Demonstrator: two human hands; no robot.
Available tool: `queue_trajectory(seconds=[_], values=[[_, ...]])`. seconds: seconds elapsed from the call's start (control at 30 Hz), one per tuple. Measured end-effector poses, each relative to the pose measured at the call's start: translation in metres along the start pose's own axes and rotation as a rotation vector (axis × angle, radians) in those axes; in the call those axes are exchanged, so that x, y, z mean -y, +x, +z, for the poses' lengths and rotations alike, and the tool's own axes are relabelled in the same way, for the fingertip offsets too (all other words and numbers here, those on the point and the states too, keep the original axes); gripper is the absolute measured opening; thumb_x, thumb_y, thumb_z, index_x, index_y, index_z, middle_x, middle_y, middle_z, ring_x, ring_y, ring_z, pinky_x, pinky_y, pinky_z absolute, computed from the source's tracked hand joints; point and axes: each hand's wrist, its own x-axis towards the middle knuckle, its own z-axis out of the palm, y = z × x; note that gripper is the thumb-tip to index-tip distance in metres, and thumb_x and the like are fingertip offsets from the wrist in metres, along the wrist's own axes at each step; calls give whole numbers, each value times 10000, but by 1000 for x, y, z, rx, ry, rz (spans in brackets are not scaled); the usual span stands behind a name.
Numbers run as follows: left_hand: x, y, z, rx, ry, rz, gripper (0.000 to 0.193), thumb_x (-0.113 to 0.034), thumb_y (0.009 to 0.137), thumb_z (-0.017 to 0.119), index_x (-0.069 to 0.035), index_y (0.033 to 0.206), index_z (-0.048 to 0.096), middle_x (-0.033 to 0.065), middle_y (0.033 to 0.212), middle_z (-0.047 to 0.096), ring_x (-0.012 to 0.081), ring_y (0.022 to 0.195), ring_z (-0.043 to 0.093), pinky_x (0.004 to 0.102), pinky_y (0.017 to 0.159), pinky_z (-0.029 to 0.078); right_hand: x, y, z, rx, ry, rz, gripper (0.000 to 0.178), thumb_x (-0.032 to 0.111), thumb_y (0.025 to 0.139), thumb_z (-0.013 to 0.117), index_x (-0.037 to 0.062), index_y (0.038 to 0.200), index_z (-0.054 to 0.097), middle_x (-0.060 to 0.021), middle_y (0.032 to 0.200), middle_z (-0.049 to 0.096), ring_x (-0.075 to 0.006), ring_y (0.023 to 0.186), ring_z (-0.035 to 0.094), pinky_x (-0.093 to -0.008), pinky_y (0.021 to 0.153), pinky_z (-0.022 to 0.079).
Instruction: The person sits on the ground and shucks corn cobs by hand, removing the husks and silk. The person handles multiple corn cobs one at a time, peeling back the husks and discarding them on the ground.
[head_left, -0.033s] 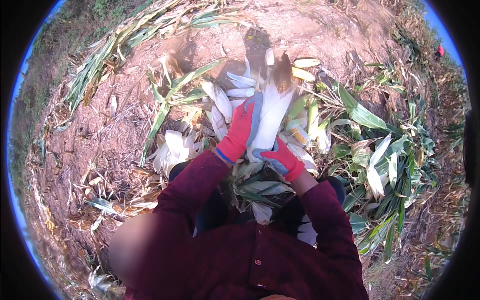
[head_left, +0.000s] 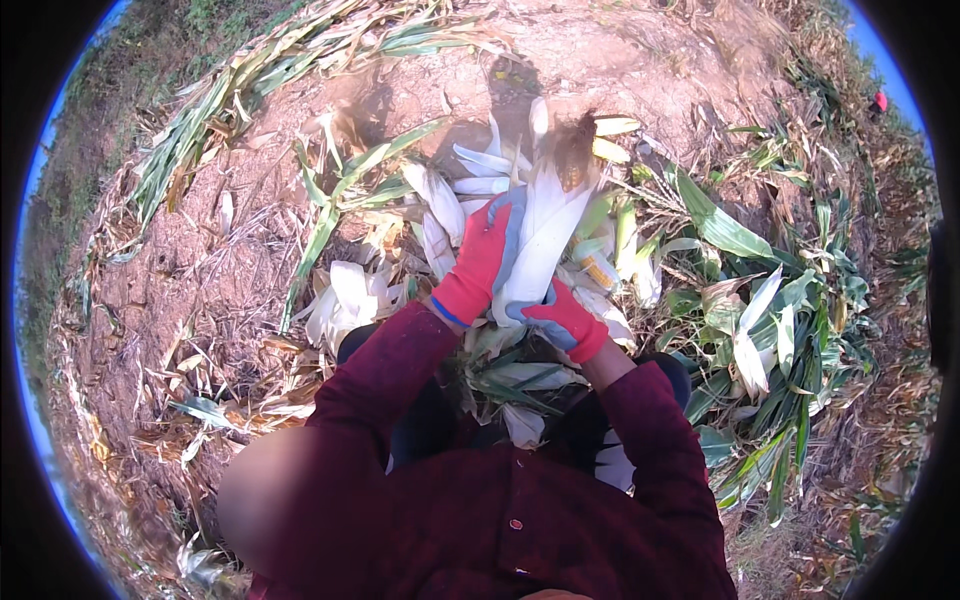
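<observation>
Above the husk-strewn ground, the left hand is gripping the pale-husked corn ear along its side, while the right hand is clasping its near end; kernels are showing farther up.

Left hand forward, right hand apparently curled

And there's no lettering to read here! Not one label, number or sign comes up legible.
</observation>
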Motion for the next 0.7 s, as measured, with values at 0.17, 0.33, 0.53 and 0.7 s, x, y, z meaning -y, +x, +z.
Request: queue_trajectory(seconds=[0.17,0.33,0.53,0.7], values=[[4,-3,-5,-29,-306,-194,282,-263,979,466,-24,1019,611,13,883,618,92,774,551,262,717,468,-3,-2,-1,101,198,1,512,119,771,680,9,1242,513,-65,1097,619,-149,994,596,-304,871,475],[18,3,-6,-83,-583,-236,214,-237,961,499,-53,978,607,-34,841,563,56,782,487,231,718,433,13,14,10,-159,277,-184,434,190,835,662,15,1211,536,-55,1077,616,-146,975,591,-300,843,471],[-13,8,-15,-7,-807,-416,380,-421,955,478,-51,1011,543,-34,631,410,104,505,382,260,482,348,20,15,-2,-189,368,-265,464,273,866,619,-2,1220,500,-115,1099,597,-224,1011,585,-348,883,462],[-31,46,-82,-158,-808,-148,359,-400,968,454,-53,1005,534,-56,586,340,78,463,314,236,446,305,28,14,-40,-332,540,-526,621,460,790,640,27,1201,469,-169,1120,577,-340,1055,569,-475,924,469]])
